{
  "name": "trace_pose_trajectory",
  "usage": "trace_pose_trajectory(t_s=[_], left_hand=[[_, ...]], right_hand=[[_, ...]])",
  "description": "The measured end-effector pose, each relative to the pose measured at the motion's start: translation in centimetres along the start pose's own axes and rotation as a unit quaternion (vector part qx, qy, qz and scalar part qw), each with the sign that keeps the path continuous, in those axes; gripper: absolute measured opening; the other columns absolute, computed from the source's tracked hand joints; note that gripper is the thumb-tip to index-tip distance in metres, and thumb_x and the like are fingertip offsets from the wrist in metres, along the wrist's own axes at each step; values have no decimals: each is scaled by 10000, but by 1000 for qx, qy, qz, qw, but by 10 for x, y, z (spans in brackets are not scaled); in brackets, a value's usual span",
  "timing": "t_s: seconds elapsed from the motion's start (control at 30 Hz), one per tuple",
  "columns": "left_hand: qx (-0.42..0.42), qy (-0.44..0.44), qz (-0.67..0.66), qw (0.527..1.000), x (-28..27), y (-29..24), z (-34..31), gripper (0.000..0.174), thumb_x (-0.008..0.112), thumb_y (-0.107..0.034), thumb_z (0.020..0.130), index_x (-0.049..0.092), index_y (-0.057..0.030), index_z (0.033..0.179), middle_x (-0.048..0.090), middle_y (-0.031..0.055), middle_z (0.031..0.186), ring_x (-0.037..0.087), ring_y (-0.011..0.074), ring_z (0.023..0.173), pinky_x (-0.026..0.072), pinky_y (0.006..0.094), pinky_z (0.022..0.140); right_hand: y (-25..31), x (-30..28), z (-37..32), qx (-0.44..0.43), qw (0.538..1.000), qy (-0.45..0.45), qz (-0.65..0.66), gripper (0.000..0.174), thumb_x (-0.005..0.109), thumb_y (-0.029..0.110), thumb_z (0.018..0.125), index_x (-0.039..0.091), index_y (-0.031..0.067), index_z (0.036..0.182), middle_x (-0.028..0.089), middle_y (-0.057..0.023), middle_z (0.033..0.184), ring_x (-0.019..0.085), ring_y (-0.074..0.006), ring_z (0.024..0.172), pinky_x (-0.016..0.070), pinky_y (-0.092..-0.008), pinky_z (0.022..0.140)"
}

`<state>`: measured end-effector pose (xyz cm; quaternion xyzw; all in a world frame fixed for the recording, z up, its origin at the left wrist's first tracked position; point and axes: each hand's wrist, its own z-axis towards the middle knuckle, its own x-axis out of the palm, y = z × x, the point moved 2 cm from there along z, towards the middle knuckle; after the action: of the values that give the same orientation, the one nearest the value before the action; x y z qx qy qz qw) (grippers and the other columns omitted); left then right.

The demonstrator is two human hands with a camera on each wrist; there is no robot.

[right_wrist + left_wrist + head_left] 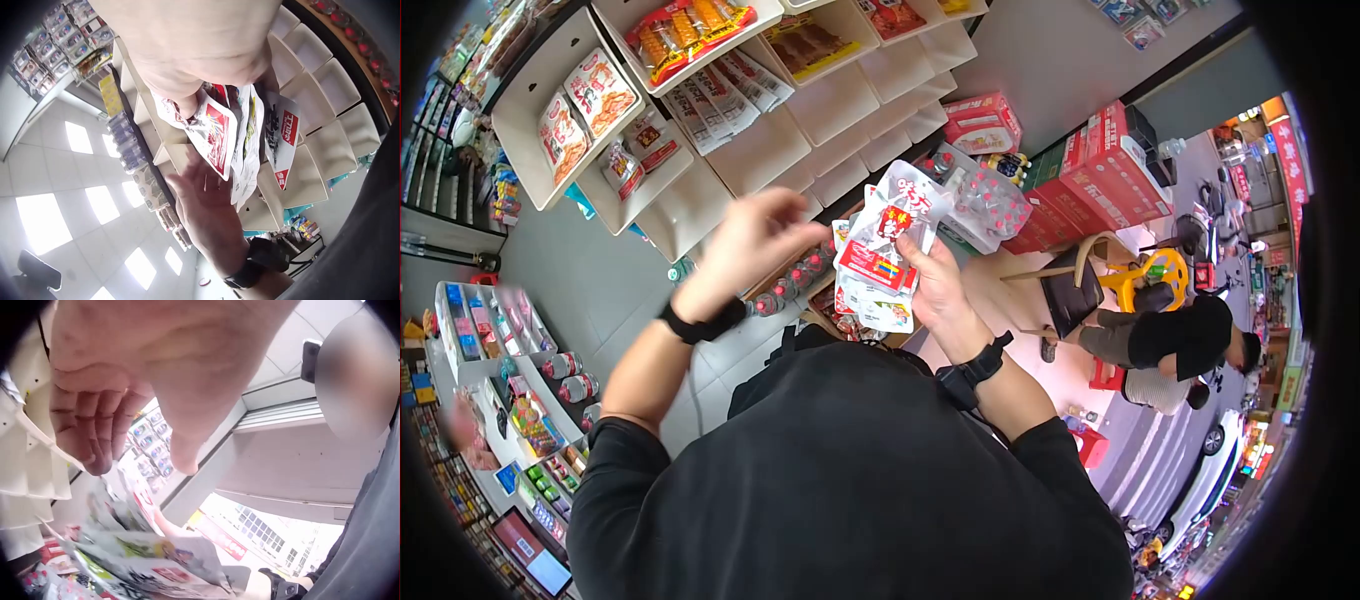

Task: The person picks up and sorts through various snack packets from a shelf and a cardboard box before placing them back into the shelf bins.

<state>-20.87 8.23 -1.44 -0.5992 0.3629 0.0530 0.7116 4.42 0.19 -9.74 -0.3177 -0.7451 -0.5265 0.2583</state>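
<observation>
A small bunch of flat snack packets point(878, 262), white and red with clear windows, is held up in front of the chest. My right hand point(940, 288) grips it at one side, the thumb lying across the top packet. Seen from the right wrist, the packets point(247, 147) fan out below the palm, several layers thick. My left hand point(745, 245) is beside the bunch with loosely bent fingers and nothing in it. In the left wrist view that hand point(156, 369) hangs over the packets point(150, 556), its fingertips close to their upper edge.
Tiered cream shelf bins point(760, 150) stand ahead, some holding snack packets point(690, 38). Bottles point(785, 285) line the floor below. Red cartons point(1100, 165) and a wrapped bottle pack point(990, 205) sit to the right, near a chair point(1075, 290) and a seated person point(1170, 335).
</observation>
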Motion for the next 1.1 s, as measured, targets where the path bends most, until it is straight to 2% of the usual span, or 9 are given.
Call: trace_pose_trajectory(t_s=[0.07, 0.23, 0.3, 0.6, 0.7, 0.77, 0.8, 0.9, 1.1], left_hand=[[30, 16, 1, 999, 36, -33, 4, 477, 886, -321, 814, 682, 7, 1093, 702, 94, 880, 663, 157, 782, 543, 321, 702], [-25, -57, -55, 997, 70, -32, 13, 383, 849, -168, 842, 643, 50, 1081, 715, 136, 884, 677, 186, 796, 556, 340, 758], [-30, -22, -129, 991, 72, -23, 14, 377, 833, -182, 832, 649, 47, 1069, 726, 222, 947, 735, 304, 898, 558, 409, 800], [-91, 42, -96, 990, 59, -27, 0, 342, 826, -199, 843, 657, 30, 1032, 702, 181, 847, 701, 246, 804, 537, 396, 735], [-72, 47, -41, 995, 56, -33, -1, 357, 837, -193, 841, 671, 33, 1063, 724, 153, 838, 698, 199, 751, 536, 374, 667], [-107, 114, -91, 984, 57, -34, -2, 370, 842, -187, 847, 680, 35, 1095, 746, 124, 829, 678, 148, 666, 523, 340, 584], [-62, 102, -105, 987, 60, -29, -1, 340, 844, -176, 854, 688, 34, 1073, 756, 94, 827, 646, 113, 602, 503, 302, 536], [-74, 139, -120, 980, 56, -20, 0, 314, 840, -169, 856, 695, 35, 1046, 756, 89, 832, 633, 112, 582, 502, 302, 530], [-83, 201, -128, 968, 50, -16, -2, 266, 827, -189, 874, 696, 8, 995, 732, 54, 803, 639, 86, 724, 504, 296, 661]], right_hand=[[2, 3, 2, 5, 1000, 11, -9, 358, 659, 90, 1014, 574, 30, 1357, 670, -91, 1293, 676, -229, 1141, 564, -434, 1003], [3, 7, -5, 12, 1000, 10, -23, 387, 665, 196, 1027, 554, 24, 1356, 672, -104, 1270, 681, -224, 1127, 576, -426, 977], [5, 7, -5, 34, 999, 3, 29, 440, 656, 297, 1034, 551, 21, 1360, 671, -105, 1273, 676, -228, 1137, 569, -425, 981], [11, 6, -10, 10, 1000, -9, 9, 510, 676, 361, 1016, 545, 24, 1377, 671, -107, 1283, 673, -231, 1142, 562, -427, 978], [9, 2, -8, 6, 1000, -27, 12, 475, 674, 344, 1020, 565, 21, 1351, 686, -106, 1250, 690, -229, 1101, 578, -423, 946], [4, -4, -3, 0, 999, -39, 8, 448, 669, 331, 1025, 579, 19, 1334, 695, -106, 1228, 701, -228, 1075, 587, -420, 927], [5, -4, -5, -5, 999, -36, 1, 410, 661, 315, 1032, 597, 18, 1308, 705, -102, 1202, 707, -225, 1054, 592, -418, 913], [3, -4, -9, -7, 999, -44, 7, 308, 640, 263, 1049, 646, 22, 1241, 723, -83, 1142, 713, -202, 1006, 595, -398, 887], [-10, -13, -12, 3, 997, -80, 9, 252, 635, 232, 1053, 678, 25, 1191, 726, -58, 1095, 700, -166, 953, 570, -347, 887]])
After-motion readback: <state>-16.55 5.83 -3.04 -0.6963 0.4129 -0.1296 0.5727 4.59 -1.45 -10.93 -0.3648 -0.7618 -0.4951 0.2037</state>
